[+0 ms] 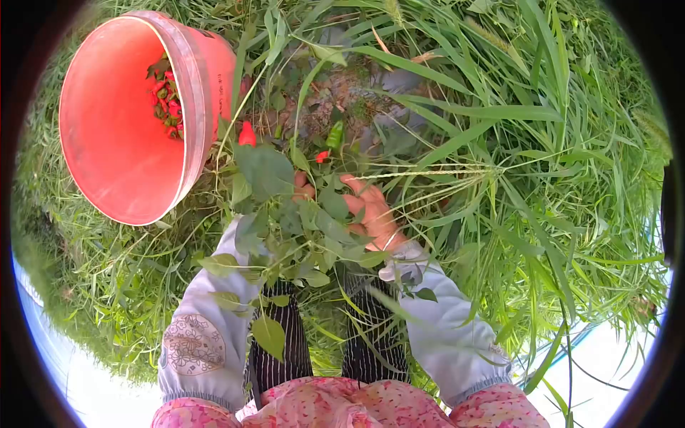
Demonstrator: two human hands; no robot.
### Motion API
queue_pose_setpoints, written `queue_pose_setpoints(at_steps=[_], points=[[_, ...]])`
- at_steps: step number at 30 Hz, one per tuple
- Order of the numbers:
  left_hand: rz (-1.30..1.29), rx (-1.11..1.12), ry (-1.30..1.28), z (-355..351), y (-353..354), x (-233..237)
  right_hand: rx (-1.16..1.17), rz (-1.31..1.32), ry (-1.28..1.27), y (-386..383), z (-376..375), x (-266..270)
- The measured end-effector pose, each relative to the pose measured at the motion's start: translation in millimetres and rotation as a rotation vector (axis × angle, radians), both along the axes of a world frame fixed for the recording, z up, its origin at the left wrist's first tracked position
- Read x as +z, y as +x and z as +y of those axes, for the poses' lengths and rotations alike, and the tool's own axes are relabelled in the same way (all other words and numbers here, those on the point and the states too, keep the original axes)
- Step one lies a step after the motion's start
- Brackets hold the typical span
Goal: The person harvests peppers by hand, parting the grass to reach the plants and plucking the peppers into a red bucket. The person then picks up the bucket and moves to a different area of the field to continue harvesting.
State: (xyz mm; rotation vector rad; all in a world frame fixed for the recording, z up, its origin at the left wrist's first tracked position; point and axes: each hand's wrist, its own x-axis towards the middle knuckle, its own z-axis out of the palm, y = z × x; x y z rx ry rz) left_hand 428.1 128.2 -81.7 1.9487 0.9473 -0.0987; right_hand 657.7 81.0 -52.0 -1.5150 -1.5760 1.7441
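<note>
A leafy pepper plant stands between my two sleeved arms. My right hand is at the plant's right side, its fingers apart and partly behind leaves, with nothing visible in it. Most of my left hand is covered by leaves; only some fingers show, and what they touch is hidden. Beyond the hands a small red pepper and a green pepper hang among the leaves. Another red pepper is beside the bucket. The red bucket, tilted toward me, holds several red peppers.
Tall grass crowds the right side and leans over the plant, with long seed stalks reaching toward my right hand. Grey plastic sheeting and bare soil show behind the peppers. My striped trouser legs are below the plant.
</note>
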Motion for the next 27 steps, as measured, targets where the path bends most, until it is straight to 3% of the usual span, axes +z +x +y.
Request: queue_pose_setpoints(at_steps=[1,3,5,7,8,10,11,12,13,17,18,21,23,26,27], points=[[-0.098,0.092,-0.024,2.3,-5.1,-2.6,-0.173,0.212,-0.283,-4.2,-0.3,7.9],[-0.262,0.302,-0.086,-2.1,-18.6,-2.9,-0.745,0.622,-0.817,-13.5,1.4,25.6],[-0.385,0.529,-0.151,-6.5,-31.1,-1.3,-0.879,0.701,-0.919,-15.9,4.9,34.7],[-0.351,0.783,-0.215,-10.9,-51.1,6.7,-0.204,0.005,-0.135,-11.4,-7.2,17.4],[-0.247,0.922,-0.265,-8.5,-64.1,19.2,-0.094,-0.112,0.041,-9.0,-9.0,17.8],[-0.11,1.221,-0.308,-4.5,-87.9,43.6,-0.317,0.098,-0.321,-13.8,-6.5,25.8],[-0.128,1.25,-0.371,5.1,-88.9,64.4,-0.455,0.182,-0.486,-16.2,-5.3,29.8],[-0.147,1.28,-0.433,20.1,-85.4,90.4,-0.347,0.073,-0.222,-15.9,-13.4,22.4],[-0.165,1.309,-0.5,32.9,-80.3,113.3,-0.229,0.002,-0.174,-12.3,-10.8,29.2],[-0.071,1.081,-0.327,69.5,-57.7,167.7,0.099,-0.228,0.062,-5.6,-10.8,38.6],[-0.051,1.026,-0.288,73.6,-52.8,171.2,0.058,-0.218,0.045,-6.0,-13.5,34.3],[-0.137,0.941,-0.287,86.9,-14.2,176.7,0.257,-0.277,0.303,1.6,-15.3,30.3],[-0.126,0.825,-0.358,97.7,3.9,164.9,0.269,-0.279,0.234,1.1,-17.6,27.3],[0.543,0.096,-0.161,93.6,23.0,129.2,0.298,-0.29,0.224,0.7,-18.3,28.8],[0.583,0.073,-0.176,85.6,25.4,117.4,0.297,-0.305,0.255,-0.3,-18.0,28.6]])
